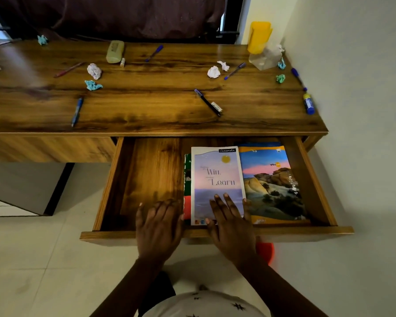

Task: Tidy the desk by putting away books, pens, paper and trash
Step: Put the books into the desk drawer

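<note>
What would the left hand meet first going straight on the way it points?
Likely nothing soon: the left hand points along the bare drawer floor, just left of the green-edged book, toward the drawer's hidden back under the desktop. Depth is unclear.

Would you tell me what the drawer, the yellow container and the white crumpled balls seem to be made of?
Drawer: wood or wood-look laminate, semi-gloss; grain streaks show. Yellow container: probably plastic, with a smooth, uniform colour. White balls: paper, judging by their sharp creases.
</note>
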A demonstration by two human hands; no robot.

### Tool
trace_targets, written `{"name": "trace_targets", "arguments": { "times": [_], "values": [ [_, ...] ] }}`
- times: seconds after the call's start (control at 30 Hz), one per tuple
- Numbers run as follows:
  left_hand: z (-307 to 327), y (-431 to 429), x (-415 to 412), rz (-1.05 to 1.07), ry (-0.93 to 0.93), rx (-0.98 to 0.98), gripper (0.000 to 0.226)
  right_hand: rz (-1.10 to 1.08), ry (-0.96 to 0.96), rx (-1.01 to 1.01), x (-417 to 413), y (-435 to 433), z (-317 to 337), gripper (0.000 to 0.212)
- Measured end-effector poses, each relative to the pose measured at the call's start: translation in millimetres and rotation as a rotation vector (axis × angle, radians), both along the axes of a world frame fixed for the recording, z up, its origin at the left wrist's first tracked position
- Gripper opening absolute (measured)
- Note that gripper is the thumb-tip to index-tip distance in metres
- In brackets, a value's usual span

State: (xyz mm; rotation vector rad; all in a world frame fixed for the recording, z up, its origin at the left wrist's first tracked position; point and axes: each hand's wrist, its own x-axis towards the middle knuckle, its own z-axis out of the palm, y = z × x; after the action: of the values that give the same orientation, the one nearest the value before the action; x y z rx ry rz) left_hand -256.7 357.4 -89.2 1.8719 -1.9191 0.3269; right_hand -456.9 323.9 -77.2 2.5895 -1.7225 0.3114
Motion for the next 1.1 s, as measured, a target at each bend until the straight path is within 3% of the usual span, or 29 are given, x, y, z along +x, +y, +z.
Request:
{"name": "trace_targets", "arguments": {
  "times": [0.17,0.43,0.67,0.93,1.1],
  "values": [
    [4,-19,5,-0.085,-0.049,-0.038,0.040,-0.019,-0.029,-0.056,5,-18,-1,0.056],
    [22,-94,16,-0.073,-0.055,0.240,0.064,-0.091,0.011,-0.030,18,-93,13,0.059],
    [26,-164,25,-0.032,-0.062,0.263,0.082,-0.068,-0.014,-0.031,29,-161,16,0.071],
    [33,-238,43,-0.051,-0.133,0.364,0.104,0.044,0.216,0.043,22,-228,18,0.086],
    [34,-247,55,-0.112,-0.208,0.423,0.096,0.149,0.280,0.047,6,-244,21,0.083]
  ]
}}
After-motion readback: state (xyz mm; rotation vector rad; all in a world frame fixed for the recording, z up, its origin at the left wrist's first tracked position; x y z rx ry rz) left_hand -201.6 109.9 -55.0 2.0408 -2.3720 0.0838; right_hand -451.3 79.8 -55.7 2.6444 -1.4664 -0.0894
